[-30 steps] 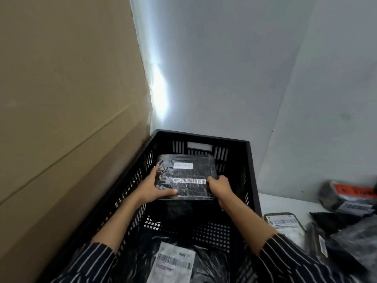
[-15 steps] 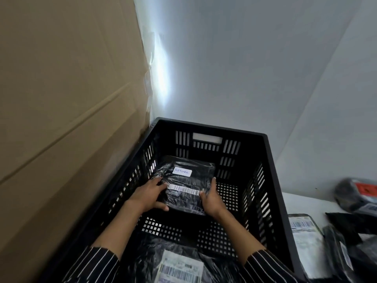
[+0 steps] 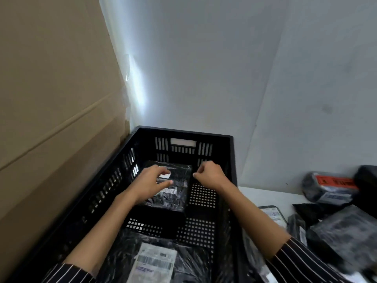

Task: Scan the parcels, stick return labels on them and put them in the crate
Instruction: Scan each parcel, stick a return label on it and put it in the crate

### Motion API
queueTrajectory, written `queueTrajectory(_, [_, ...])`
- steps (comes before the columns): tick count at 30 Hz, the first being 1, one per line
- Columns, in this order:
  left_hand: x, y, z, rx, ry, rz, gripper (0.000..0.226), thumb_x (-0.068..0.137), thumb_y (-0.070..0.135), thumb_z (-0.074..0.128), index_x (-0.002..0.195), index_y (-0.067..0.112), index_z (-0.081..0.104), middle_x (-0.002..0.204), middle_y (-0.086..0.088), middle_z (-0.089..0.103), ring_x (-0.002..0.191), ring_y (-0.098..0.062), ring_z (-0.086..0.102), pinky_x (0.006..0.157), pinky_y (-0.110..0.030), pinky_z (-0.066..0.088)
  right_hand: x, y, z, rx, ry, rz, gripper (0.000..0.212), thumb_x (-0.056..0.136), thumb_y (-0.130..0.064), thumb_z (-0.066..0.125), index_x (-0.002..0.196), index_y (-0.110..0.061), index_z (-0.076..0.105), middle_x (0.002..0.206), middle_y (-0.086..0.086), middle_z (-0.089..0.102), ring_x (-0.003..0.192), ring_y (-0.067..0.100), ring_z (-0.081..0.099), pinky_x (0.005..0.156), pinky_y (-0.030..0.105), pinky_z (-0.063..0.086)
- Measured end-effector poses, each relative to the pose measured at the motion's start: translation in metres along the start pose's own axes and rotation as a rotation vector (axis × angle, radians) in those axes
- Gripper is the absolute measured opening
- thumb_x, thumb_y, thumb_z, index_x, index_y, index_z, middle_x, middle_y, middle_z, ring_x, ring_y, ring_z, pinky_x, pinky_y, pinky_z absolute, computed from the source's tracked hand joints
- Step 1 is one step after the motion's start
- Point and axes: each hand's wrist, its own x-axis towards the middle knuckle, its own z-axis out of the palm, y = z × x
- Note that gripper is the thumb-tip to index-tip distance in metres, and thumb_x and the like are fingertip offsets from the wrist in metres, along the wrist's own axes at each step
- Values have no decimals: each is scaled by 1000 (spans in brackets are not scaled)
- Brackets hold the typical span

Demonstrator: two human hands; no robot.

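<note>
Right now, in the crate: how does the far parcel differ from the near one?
Far parcel carries a small white label and a thin barcode strip; near parcel carries one large white label. Far parcel lies partly under the left hand; near parcel is untouched, cut by the frame edge. Both are black-wrapped, inside the black crate.

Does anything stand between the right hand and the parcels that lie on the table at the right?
Only the crate's right wall. The right hand is above the crate's inside; the parcels lie outside that wall, so the hand must pass over its rim.
</note>
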Motion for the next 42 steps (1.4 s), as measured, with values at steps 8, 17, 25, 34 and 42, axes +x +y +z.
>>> queueTrajectory(8, [-59, 172, 30, -321, 74, 176, 13, 84, 22, 69, 97, 21, 68, 86, 7, 68, 75, -1, 62, 69, -11, 48, -136, 99, -110, 155, 243, -248, 10, 87, -17, 62, 83, -9, 64, 76, -1, 64, 66, 9, 54, 62, 18, 40])
queueTrajectory(17, [-105, 333, 186, -424, -232, 124, 17, 85, 32, 66, 101, 24, 63, 105, 7, 65, 98, -8, 62, 85, -25, 52, -249, 331, -178, 97, 260, -40, 11, 93, -22, 56, 86, -13, 57, 82, -1, 61, 73, 7, 57, 58, 16, 40])
queueTrajectory(25, [-47, 439, 291, -350, -373, 78, 51, 90, 37, 60, 134, 17, 44, 134, 0, 49, 121, -14, 48, 102, -30, 41, -236, 457, -270, 21, 440, 156, 36, 93, -24, 56, 124, -7, 48, 124, 13, 51, 115, 27, 50, 93, 35, 42])
queueTrajectory(34, [63, 523, 338, -484, -340, 2, 66, 95, 36, 52, 148, 12, 22, 153, -6, 28, 134, -23, 38, 103, -33, 37, -165, 534, -346, 60, 609, 377, 64, 96, -33, 49, 141, 5, 24, 142, 26, 32, 132, 39, 29, 104, 45, 30])
queueTrajectory(42, [132, 545, 377, -657, -489, -170, 83, 94, 46, 48, 151, 13, -1, 159, -3, 7, 145, -25, 14, 114, -38, 20, -113, 569, -368, 346, 687, 511, 72, 94, -43, 48, 141, 6, 22, 142, 23, 36, 130, 40, 36, 106, 50, 33])
